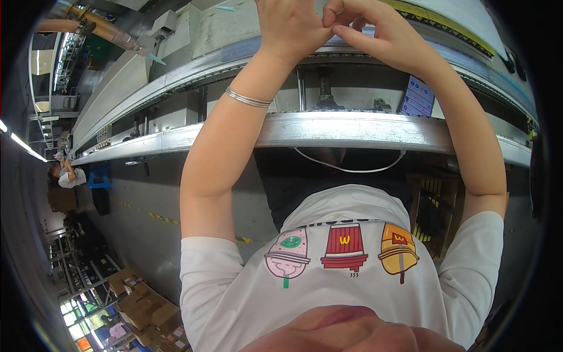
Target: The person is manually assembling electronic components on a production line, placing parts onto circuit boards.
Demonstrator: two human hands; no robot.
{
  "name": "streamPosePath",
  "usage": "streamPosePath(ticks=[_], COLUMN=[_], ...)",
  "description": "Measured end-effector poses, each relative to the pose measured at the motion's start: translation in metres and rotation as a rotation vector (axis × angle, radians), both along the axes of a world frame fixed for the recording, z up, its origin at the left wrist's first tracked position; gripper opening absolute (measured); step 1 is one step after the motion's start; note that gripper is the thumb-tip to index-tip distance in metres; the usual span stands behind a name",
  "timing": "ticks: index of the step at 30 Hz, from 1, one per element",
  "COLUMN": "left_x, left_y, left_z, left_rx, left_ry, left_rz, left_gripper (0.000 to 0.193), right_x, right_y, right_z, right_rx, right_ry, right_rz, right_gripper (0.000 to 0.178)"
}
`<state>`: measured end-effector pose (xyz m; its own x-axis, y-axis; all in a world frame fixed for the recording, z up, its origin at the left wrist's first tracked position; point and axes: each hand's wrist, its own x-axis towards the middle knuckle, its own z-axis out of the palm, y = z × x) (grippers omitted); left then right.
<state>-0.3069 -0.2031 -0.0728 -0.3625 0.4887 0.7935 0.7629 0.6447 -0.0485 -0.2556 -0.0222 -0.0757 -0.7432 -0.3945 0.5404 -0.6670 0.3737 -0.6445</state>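
Note:
My left hand (295,26) is raised over the far side of the metal conveyor frame, palm edge toward my right hand. Its fingers run out past the upper edge of the picture, so their pose is hidden. Close against its thumb side is my right hand (375,30), with curled fingers. Its thumb and forefinger come together at the left hand; anything between them is too small to make out. Silver bangles (248,98) circle my left wrist. Below the hands run a near metal rail (352,129) and a far rail with a chain.
A phone (417,97) with a lit screen leans between the rails near my right forearm. A white cable (352,171) hangs under the near rail. An amber syringe (120,38) with a blue tip juts in at upper left. Another person (71,177) sits far left. Cardboard boxes (141,308) stand lower left.

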Motion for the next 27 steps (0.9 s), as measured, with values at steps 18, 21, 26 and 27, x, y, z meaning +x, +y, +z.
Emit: streamPosePath(ticks=[18,21,26,27], left_x=[0.013,-0.032,-0.034,-0.033], left_y=[0.009,-0.007,-0.005,-0.005], left_z=[0.027,-0.031,-0.032,-0.032], left_rx=[-0.304,0.101,0.105,0.107], left_ry=[-0.546,0.292,0.283,0.282], left_rz=[0.315,-0.109,-0.137,-0.141], left_gripper=[0.078,0.079,0.079,0.079], right_x=[0.004,0.005,0.006,0.006], right_y=[0.000,-0.004,-0.001,-0.002], right_z=[0.006,0.009,0.008,0.008], right_rx=[-0.016,-0.028,-0.034,-0.034], right_ry=[-0.044,-0.019,-0.047,-0.047], right_rz=[0.001,0.024,0.013,0.013], right_gripper=[0.013,0.013,0.013,0.013])
